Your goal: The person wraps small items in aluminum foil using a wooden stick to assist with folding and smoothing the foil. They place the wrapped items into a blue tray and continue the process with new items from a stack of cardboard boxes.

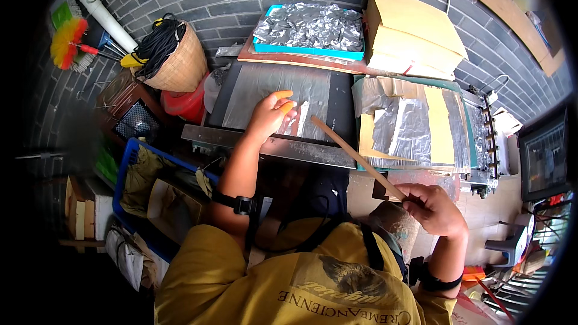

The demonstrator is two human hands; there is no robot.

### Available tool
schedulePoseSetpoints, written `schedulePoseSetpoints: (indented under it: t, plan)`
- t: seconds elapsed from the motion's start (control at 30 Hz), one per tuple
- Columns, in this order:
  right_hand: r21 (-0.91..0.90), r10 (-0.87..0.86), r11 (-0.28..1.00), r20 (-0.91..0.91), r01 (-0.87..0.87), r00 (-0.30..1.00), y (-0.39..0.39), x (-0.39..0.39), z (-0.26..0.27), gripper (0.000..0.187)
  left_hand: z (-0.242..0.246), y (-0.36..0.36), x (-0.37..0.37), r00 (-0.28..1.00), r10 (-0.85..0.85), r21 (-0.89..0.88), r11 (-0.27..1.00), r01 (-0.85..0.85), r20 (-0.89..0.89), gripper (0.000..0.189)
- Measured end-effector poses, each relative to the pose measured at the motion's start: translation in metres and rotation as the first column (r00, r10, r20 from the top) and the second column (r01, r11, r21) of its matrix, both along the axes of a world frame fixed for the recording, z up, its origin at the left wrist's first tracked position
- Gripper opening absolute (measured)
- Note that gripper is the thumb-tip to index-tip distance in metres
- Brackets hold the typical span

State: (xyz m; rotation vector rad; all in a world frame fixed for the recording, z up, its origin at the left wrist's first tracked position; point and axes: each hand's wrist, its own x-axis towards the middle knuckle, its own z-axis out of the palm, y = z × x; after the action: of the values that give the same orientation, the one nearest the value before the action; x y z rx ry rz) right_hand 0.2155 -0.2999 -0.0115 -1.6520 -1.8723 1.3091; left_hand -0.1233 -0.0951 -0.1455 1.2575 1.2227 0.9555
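My left hand [272,115], with orange covers on two fingers, is over a thin translucent sheet [244,95] on a dark board [341,99]. A narrow strip of silvery foil [303,115] lies by its fingertips; whether the fingers pinch anything is not visible. My right hand [429,210] grips one end of a long flat wooden stick [356,157], whose other end points to the board beside the foil strip. Right of the board, foil sheets [406,122] lie on a stack of yellowish paper.
Behind the board stands a blue tray [307,51] full of crumpled foil, beside a tall stack of yellowish paper [413,27]. A woven basket [183,63] with black cable is at the back left. A blue crate [118,185] stands at left below a metal edge strip [307,151].
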Motion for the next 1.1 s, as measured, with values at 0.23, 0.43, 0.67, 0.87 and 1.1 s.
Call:
schedulePoseSetpoints:
  t: [0.23, 0.43, 0.67, 0.87, 1.1]
  plan:
    - [0.116, 0.035, 0.993, 0.024, -0.038, 0.999, -0.002, -0.001, -0.007, 0.031, -0.001, 0.007, 0.002, 0.986, -0.041, -0.011, 0.999, 0.04, -0.164, 0.028]
    - [0.076, 0.022, 0.997, 0.031, -0.024, 0.999, -0.004, 0.001, -0.001, 0.033, 0.011, -0.007, 0.011, 0.994, -0.078, 0.066, 0.994, 0.083, -0.071, 0.028]
    - [0.2, -0.173, 0.961, -0.095, 0.189, 0.98, -0.046, 0.022, -0.001, 0.034, 0.017, -0.012, 0.05, 0.901, 0.028, 0.438, 0.88, 0.184, -0.434, 0.034]
    - [0.224, -0.518, 0.815, -0.129, 0.534, 0.846, -0.066, 0.042, 0.002, 0.035, 0.062, -0.05, 0.147, 0.786, -0.085, 0.603, 0.592, 0.534, -0.613, 0.044]
    - [0.243, -0.69, 0.665, -0.162, 0.706, 0.705, -0.086, 0.062, 0.006, 0.034, 0.062, -0.062, 0.229, 0.544, 0.02, 0.501, 0.421, 0.756, -0.839, 0.07]
